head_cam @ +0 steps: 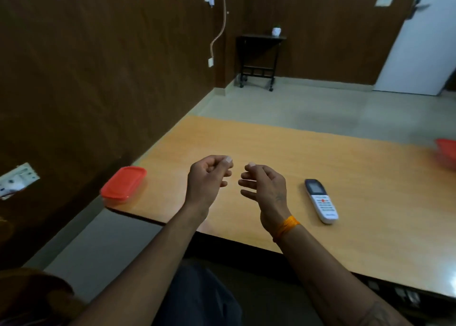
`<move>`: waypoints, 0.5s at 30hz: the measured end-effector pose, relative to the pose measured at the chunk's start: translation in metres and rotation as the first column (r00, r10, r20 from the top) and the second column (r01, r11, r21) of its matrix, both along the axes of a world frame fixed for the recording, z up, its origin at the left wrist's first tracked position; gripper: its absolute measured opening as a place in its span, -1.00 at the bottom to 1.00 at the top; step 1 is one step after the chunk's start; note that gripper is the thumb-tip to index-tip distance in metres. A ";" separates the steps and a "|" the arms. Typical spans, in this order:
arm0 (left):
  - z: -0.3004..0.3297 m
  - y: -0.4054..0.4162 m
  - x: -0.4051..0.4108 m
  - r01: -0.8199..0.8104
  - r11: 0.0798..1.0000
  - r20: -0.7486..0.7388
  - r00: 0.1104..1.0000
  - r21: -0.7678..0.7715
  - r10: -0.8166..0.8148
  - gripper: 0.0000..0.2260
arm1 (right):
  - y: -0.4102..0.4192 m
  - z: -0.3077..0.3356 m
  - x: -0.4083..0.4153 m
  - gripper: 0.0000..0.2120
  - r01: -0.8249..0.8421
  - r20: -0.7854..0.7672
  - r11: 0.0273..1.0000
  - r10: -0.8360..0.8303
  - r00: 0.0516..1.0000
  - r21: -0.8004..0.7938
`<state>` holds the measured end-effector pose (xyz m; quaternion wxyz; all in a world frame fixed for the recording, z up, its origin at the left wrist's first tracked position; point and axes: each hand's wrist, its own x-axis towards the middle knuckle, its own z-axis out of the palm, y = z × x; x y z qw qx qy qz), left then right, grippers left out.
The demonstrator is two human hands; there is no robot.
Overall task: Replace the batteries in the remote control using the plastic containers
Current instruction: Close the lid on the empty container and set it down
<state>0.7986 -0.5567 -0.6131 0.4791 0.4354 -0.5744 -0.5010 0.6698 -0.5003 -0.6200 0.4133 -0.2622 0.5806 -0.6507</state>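
Observation:
A white remote control (321, 200) with a dark screen lies face up on the wooden table (320, 158), to the right of my hands. A plastic container with a red lid (123, 184) sits closed at the table's left corner. Part of a second red container (447, 152) shows at the right edge of the view. My left hand (208, 177) and my right hand (265, 188) hover side by side above the table's front middle, palms facing each other, fingers loosely curled and holding nothing. An orange thread band circles my right wrist.
A dark wood-panelled wall runs along the left, with a wall socket (17, 181) low beside the table. A small black side table (259, 59) stands in the far corner. A white door (417, 42) is at the back right.

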 end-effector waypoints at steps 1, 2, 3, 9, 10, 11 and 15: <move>-0.001 0.007 -0.017 0.034 0.999 -0.001 0.999 0.009 -0.034 -0.88 | 0.011 -0.001 -0.016 -0.73 0.029 -0.014 1.000 -0.029 0.999 0.011; -0.003 0.013 -0.030 0.066 0.998 0.000 0.998 0.016 -0.066 -0.87 | 0.019 -0.002 -0.029 -0.74 0.048 -0.022 0.998 -0.048 0.999 0.029; -0.005 0.021 -0.048 0.109 0.994 0.002 0.994 0.030 -0.109 -0.86 | 0.030 -0.004 -0.047 -0.75 0.078 -0.026 0.996 -0.077 0.997 0.044; -0.034 0.054 -0.132 0.227 0.962 0.064 0.969 0.153 -0.239 -0.85 | 0.076 -0.029 -0.144 -0.81 0.271 -0.125 0.952 -0.254 0.959 0.142; -0.040 0.057 -0.142 0.231 0.957 0.077 0.966 0.177 -0.247 -0.85 | 0.080 -0.035 -0.157 -0.83 0.285 -0.152 0.942 -0.260 0.954 0.177; -0.047 0.060 -0.153 0.228 0.953 0.095 0.963 0.198 -0.250 -0.85 | 0.083 -0.043 -0.169 -0.84 0.291 -0.184 0.931 -0.254 0.950 0.218; -0.070 0.068 -0.190 0.162 0.949 0.211 0.952 0.270 -0.223 -0.92 | 0.089 -0.071 -0.206 -0.89 0.330 -0.379 0.864 -0.180 0.908 0.380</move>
